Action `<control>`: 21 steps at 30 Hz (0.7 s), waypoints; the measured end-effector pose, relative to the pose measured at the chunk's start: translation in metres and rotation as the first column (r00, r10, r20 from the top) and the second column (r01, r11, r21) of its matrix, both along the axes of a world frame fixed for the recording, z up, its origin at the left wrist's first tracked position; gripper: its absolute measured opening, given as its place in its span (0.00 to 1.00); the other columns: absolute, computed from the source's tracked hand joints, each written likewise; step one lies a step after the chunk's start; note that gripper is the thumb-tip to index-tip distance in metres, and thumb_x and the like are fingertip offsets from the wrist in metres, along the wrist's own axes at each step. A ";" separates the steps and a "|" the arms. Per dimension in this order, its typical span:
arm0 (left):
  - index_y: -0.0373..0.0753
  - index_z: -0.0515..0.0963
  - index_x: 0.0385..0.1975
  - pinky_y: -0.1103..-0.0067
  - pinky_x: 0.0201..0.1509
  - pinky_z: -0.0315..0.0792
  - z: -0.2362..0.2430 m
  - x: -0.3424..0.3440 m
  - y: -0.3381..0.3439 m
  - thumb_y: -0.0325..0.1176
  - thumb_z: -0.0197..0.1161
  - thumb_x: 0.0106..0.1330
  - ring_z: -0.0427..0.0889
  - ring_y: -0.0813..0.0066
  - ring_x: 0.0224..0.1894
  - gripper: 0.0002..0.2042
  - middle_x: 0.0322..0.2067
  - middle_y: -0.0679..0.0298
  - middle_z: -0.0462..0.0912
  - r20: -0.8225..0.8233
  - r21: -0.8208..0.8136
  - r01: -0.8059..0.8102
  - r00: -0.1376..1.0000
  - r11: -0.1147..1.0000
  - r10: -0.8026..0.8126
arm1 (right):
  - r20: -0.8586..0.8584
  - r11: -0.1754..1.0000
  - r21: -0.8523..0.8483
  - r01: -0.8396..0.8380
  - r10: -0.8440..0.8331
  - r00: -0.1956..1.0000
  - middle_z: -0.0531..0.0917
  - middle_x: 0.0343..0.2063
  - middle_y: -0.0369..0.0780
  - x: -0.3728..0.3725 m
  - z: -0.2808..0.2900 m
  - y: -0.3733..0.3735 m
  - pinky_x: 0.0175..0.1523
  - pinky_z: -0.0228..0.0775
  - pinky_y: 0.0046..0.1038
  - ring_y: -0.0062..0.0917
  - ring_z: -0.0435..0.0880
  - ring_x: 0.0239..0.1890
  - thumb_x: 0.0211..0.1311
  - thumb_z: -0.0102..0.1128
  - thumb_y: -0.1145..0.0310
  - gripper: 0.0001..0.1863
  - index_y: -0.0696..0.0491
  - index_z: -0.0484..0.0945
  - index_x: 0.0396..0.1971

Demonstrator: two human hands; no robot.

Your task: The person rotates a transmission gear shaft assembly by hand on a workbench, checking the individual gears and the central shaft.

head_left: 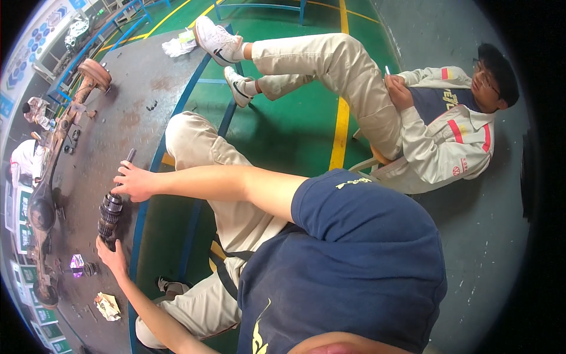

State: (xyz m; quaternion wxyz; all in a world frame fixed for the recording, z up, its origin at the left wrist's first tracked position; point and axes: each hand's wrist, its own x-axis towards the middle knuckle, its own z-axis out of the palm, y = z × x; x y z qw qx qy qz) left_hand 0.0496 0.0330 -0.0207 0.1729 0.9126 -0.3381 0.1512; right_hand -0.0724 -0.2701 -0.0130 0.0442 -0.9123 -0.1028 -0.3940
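A dark gear shaft (109,213), with several toothed rings stacked along it, is on the grey metal workbench (127,88). My right hand (134,182), the upper one in the picture, has its fingers curled round the thinner part of the shaft. The bare shaft end sticks out past these fingers. My left hand (113,256), the lower one, grips the opposite end between thumb and fingers. Close to my left hand lie a small dark gear (89,269) and a shiny purple-and-white item (77,265).
A long rusty axle (44,206) with a drum (94,75) runs along the bench's far side. Crumpled paper (108,307) and white gloves (177,46) lie on the bench. A seated person (439,118) is at the right, feet on the bench edge.
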 end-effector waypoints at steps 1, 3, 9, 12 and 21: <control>0.34 0.61 0.64 0.62 0.69 0.56 0.001 -0.001 0.001 0.38 0.64 0.56 0.63 0.48 0.64 0.35 0.63 0.49 0.64 0.002 0.001 -0.015 1.000 1.000 0.015 | -0.028 0.998 0.054 -0.021 0.022 0.999 0.76 0.46 0.40 0.003 0.001 0.002 0.68 0.45 0.52 0.40 0.69 0.55 0.43 0.65 0.57 0.31 0.42 0.76 0.54; 0.33 0.63 0.63 0.62 0.67 0.59 0.005 -0.004 -0.003 0.40 0.66 0.55 0.66 0.47 0.62 0.35 0.60 0.47 0.68 0.008 0.037 -0.017 1.000 0.999 0.017 | 0.019 0.995 0.092 -0.025 0.024 1.000 0.78 0.39 0.38 0.006 -0.001 0.002 0.64 0.53 0.47 0.37 0.73 0.51 0.39 0.65 0.55 0.28 0.45 0.79 0.46; 0.31 0.68 0.55 0.61 0.61 0.66 0.011 -0.037 -0.029 0.43 0.68 0.47 0.71 0.46 0.56 0.34 0.50 0.46 0.75 0.056 -0.016 -0.011 0.998 1.000 0.012 | -0.177 0.991 0.133 0.029 -0.005 0.984 0.79 0.41 0.44 -0.005 -0.004 -0.006 0.62 0.55 0.44 0.39 0.74 0.50 0.45 0.60 0.56 0.25 0.52 0.78 0.44; 0.31 0.69 0.52 0.61 0.61 0.66 0.009 -0.034 -0.025 0.43 0.68 0.47 0.72 0.47 0.55 0.33 0.48 0.47 0.76 0.114 -0.044 0.002 0.994 0.999 0.003 | -0.092 0.990 0.136 -0.037 0.050 0.995 0.77 0.45 0.47 0.001 -0.007 -0.001 0.62 0.55 0.45 0.41 0.73 0.53 0.45 0.61 0.57 0.26 0.55 0.76 0.46; 0.31 0.56 0.66 0.58 0.72 0.49 0.001 -0.012 -0.024 0.45 0.66 0.49 0.55 0.52 0.70 0.44 0.66 0.48 0.59 -0.077 -0.018 -0.090 0.993 0.996 0.089 | -0.149 0.999 0.028 0.026 -0.021 0.989 0.62 0.65 0.52 0.010 -0.010 0.001 0.74 0.35 0.47 0.42 0.54 0.70 0.53 0.57 0.57 0.38 0.58 0.62 0.64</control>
